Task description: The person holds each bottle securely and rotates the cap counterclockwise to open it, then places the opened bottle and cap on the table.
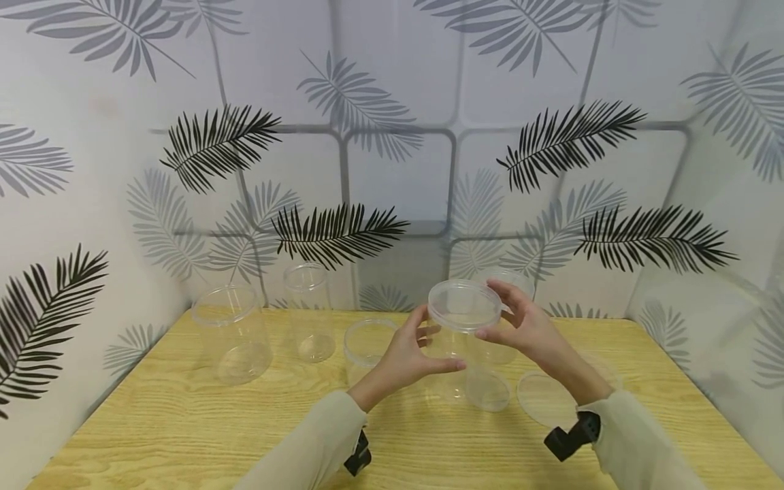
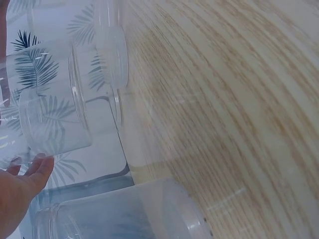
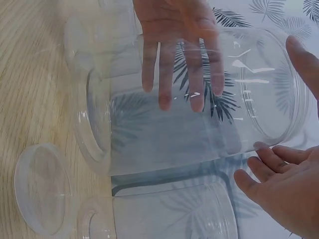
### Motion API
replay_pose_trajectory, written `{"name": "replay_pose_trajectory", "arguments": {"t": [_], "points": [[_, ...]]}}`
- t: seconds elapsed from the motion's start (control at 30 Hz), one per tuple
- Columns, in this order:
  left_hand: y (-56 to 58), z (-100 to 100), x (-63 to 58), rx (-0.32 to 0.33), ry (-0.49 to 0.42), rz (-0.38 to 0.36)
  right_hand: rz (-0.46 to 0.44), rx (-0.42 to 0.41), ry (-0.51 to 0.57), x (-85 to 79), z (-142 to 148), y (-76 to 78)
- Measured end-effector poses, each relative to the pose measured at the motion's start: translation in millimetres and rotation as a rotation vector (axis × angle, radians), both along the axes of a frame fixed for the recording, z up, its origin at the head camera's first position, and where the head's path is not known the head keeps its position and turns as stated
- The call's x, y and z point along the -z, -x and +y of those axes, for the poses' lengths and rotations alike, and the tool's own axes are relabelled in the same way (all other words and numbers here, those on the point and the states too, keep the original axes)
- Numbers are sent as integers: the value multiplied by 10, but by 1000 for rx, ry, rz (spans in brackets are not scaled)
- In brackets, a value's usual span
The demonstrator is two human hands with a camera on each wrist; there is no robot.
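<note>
Both hands hold a clear plastic jar (image 1: 456, 344) upright in front of me, its round rim (image 1: 464, 305) uppermost. My left hand (image 1: 404, 354) grips the jar's left side, thumb in front and fingers behind. Those fingers show through the clear wall (image 3: 169, 144) in the right wrist view. My right hand (image 1: 529, 333) spans the top from the right, thumb on the near side of the rim and fingers beyond it. Whether the rim carries a lid, I cannot tell. In the left wrist view, the left fingertips (image 2: 42, 167) lie against the jar.
On the wooden table (image 1: 184, 422), a wide clear jar (image 1: 235, 333), a narrow tall jar (image 1: 309, 313) and a short jar (image 1: 367, 340) stand to the left. Another clear jar (image 1: 511, 280) is partly hidden behind my right hand. A clear round lid (image 1: 542, 398) lies at the right.
</note>
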State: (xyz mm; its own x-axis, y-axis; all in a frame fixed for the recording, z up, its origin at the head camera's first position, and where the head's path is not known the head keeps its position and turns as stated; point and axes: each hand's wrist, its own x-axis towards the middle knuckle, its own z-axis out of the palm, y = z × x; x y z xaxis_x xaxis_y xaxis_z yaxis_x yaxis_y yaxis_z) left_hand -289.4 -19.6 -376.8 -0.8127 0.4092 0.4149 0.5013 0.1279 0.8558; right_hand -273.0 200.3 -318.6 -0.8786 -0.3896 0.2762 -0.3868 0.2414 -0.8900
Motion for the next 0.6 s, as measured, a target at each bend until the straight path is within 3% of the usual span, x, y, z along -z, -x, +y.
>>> {"name": "replay_pose_trajectory", "arguments": {"t": [0.1,0.17,0.43,0.6], "points": [[-4,1,-5,2,1,-10,17,-4,7,11,-6,13],[-12,0,-16,9,2,-19,17,-48,21,15,14,39],[-178,-40,-226,55,18,-47,-82,-443,187,10,146,211],[-252,-57,-312,60,26,-52,-126,-487,194,-2,158,230]]}}
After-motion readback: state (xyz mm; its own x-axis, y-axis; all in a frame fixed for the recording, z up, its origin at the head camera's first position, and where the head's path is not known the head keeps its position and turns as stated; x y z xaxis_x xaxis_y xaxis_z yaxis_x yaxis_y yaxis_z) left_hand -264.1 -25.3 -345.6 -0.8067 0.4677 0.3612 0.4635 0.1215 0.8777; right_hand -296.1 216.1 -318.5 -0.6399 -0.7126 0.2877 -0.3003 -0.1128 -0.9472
